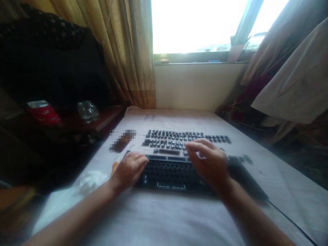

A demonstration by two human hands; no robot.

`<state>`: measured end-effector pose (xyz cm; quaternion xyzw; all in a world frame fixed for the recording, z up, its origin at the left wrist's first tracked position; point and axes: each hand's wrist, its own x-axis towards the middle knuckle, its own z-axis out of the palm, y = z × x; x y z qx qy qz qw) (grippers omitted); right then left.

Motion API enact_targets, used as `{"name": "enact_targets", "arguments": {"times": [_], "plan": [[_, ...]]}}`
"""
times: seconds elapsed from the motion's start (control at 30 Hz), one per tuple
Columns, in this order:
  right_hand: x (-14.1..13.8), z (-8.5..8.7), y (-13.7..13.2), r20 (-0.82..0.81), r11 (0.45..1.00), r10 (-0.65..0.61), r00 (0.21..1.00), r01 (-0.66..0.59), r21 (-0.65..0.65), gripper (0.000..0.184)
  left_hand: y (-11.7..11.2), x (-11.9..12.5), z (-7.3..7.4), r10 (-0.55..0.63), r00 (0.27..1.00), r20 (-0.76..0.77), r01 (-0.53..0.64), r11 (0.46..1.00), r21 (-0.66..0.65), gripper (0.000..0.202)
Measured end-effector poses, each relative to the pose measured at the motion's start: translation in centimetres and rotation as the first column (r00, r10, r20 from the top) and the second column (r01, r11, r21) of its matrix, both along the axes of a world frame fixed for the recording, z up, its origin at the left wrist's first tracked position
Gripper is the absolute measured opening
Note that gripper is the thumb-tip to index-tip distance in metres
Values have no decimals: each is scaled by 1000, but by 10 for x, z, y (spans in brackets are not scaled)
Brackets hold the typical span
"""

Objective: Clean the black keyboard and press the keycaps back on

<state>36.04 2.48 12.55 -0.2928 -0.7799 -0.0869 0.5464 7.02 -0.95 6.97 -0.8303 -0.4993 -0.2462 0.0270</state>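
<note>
A black keyboard [170,174] with its keycaps off lies on the pale cloth, bare switch rows facing up. At its left end, my left hand [130,168] is closed over the upper corner, fingers together. My right hand [208,160] hovers over the keyboard's right-hand part, fingers curled with the tips drawn together. Whatever those fingertips hold, if anything, is too small and blurred to make out. Behind the keyboard, loose black keycaps [174,135] are laid out in rows. Among them sits the long spacebar [169,151]. My right hand hides some keycaps.
A brown object [123,141], partly pixelated, lies left of the keycaps. Crumpled clear plastic [93,179] is by my left forearm. The keyboard's cable [289,218] runs off to the lower right. A glass jar [88,111] stands on the dark side table.
</note>
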Motion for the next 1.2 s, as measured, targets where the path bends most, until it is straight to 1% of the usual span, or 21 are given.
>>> {"name": "enact_targets", "arguments": {"times": [0.07,0.1,0.2,0.27,0.3,0.4,0.53,0.67,0.8,0.9,0.97,1.07,1.13,1.2], "plan": [[2,-6,13,-34,999,-54,998,54,-3,17,28,-2,7,6,999,-37,-7,999,-50,18],[3,-12,17,-45,998,-71,996,71,1,18,42,-3,9,9,998,-56,-14,996,-83,17],[8,-38,23,-38,995,-99,994,100,16,18,77,-7,8,30,995,-100,-48,981,-186,27],[13,-50,24,-23,994,-107,994,107,3,18,93,-7,4,48,992,-113,-75,966,-249,30],[15,-54,24,-18,994,-110,994,110,-5,18,98,-6,2,57,991,-117,-88,956,-278,30],[20,-56,25,-12,993,-116,993,116,-35,16,106,0,-5,77,990,-122,-116,928,-354,31],[19,-57,25,6,991,-96,995,96,-92,16,112,7,-9,96,989,-116,-136,899,-415,32],[16,-59,24,8,992,-77,997,77,-97,14,114,9,-11,118,987,-106,-153,882,-446,30],[15,-59,23,25,992,-70,997,72,-108,14,113,10,-13,132,988,-79,-153,881,-447,28],[14,-58,22,46,989,-50,998,56,-139,14,110,10,-13,139,989,-40,-143,895,-423,27],[13,-58,20,57,988,-35,998,43,-151,14,107,11,-9,143,990,-4,-133,911,-390,24],[9,-57,17,70,987,-17,997,28,-161,14,98,15,3,125,990,64,-97,940,-327,17],[6,-58,14,76,985,0,997,13,-170,15,86,20,12,75,992,105,-42,956,-291,16],[1,-58,10,88,984,19,996,-4,-178,15,69,25,19,-4,992,129,39,963,-267,14]]}}
